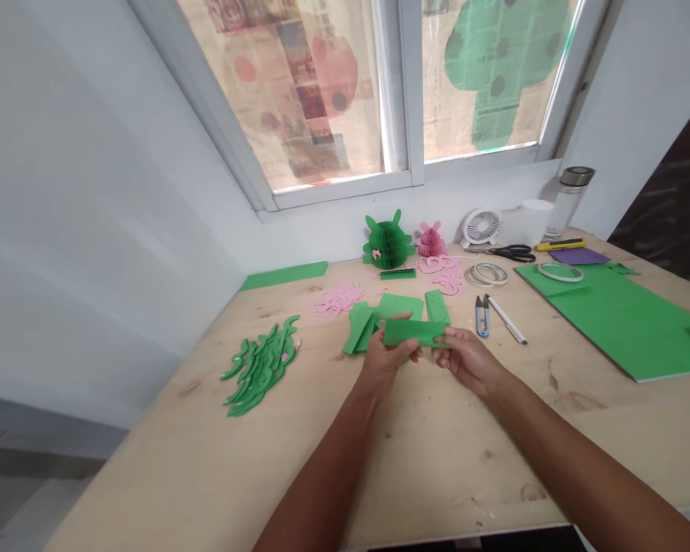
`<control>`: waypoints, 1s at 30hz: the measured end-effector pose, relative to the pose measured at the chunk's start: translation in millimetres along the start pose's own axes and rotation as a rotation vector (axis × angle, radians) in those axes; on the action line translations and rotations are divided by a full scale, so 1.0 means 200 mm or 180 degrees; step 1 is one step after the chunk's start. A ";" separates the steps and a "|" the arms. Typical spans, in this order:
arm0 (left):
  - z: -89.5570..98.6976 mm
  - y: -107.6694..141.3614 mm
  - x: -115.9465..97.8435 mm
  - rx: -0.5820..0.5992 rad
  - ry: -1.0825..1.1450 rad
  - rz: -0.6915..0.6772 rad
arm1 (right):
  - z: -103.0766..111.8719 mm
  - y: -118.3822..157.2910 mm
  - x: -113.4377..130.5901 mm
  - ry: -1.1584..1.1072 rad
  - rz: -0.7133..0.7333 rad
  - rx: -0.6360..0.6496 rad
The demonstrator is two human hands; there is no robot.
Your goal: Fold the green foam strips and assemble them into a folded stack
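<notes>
A folded strip of green paper [414, 332] is held level above the wooden table [425, 445]. My left hand [388, 354] grips its left end, thumb in front and fingers behind. At the other end, my right hand [463, 356] pinches the strip between thumb and fingers. Just behind it lie loose green paper pieces [401, 307], partly hidden by my left hand, and a small folded green piece [437, 307]. To the left sits a heap of green paper cutouts [264, 364], with pink cutouts [340, 298] farther back.
Small blue snips [482, 318] and a white pen [507, 320] lie right of my hands. Behind them are tape rolls [486, 274], black scissors [511, 252] and a white fan [481, 226]. Green sheets [621, 326] cover the right side. A green honeycomb paper figure [389, 241] stands by the wall.
</notes>
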State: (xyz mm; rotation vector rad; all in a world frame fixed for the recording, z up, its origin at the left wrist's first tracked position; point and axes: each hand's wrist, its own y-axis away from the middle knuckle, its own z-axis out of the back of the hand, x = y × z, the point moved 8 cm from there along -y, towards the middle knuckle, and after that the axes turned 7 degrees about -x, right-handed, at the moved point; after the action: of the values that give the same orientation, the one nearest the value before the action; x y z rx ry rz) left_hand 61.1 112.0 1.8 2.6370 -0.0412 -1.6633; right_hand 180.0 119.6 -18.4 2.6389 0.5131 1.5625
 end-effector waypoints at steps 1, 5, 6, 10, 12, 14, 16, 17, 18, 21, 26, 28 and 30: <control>0.02 -0.01 0.01 -0.0127 0.0017 -0.0018 | 0.00 0.00 0.00 0.0046 0.0005 0.0003; 0.09 -0.04 0.03 -0.0601 0.0135 -0.0043 | -0.03 0.02 0.03 0.0155 0.0176 -0.0050; 0.09 -0.04 0.03 -0.0688 0.0161 -0.0031 | -0.03 0.02 0.05 0.0202 0.0249 -0.0086; 0.09 -0.02 0.04 -0.0832 0.0311 0.0002 | -0.02 0.01 0.06 0.0664 0.0520 -0.0205; 0.08 -0.02 0.04 -0.0823 0.0365 0.0005 | 0.00 0.00 0.06 0.0936 0.0632 -0.0279; 0.06 -0.01 0.05 -0.0793 0.0373 0.0021 | 0.02 -0.01 0.05 0.1116 0.0711 -0.0390; 0.05 -0.01 0.06 -0.0699 0.0373 0.0072 | 0.04 -0.02 0.06 0.1189 0.0765 -0.0491; 0.05 -0.01 0.07 -0.0645 0.0387 0.0104 | 0.04 -0.02 0.07 0.1193 0.0785 -0.0515; 0.04 -0.01 0.07 -0.0591 0.0409 0.0139 | 0.04 -0.01 0.07 0.1179 0.0802 -0.0533; 0.04 -0.01 0.08 -0.0493 0.0476 0.0220 | 0.04 -0.01 0.09 0.1119 0.0831 -0.0561; 0.05 -0.01 0.08 -0.0552 0.0480 0.0266 | 0.03 0.00 0.10 0.1061 0.0809 -0.0552; 0.05 -0.01 0.08 -0.0617 0.0491 0.0245 | 0.04 0.00 0.09 0.1039 0.0798 -0.0567; 0.06 -0.01 0.08 -0.0654 0.0510 0.0220 | 0.04 0.00 0.08 0.1041 0.0781 -0.0557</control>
State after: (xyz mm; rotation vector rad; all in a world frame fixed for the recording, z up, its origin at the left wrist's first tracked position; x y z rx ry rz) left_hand 57.2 114.3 -17.5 2.5715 0.0390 -1.3518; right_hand 193.2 126.4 -8.1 2.4010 0.0525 2.0211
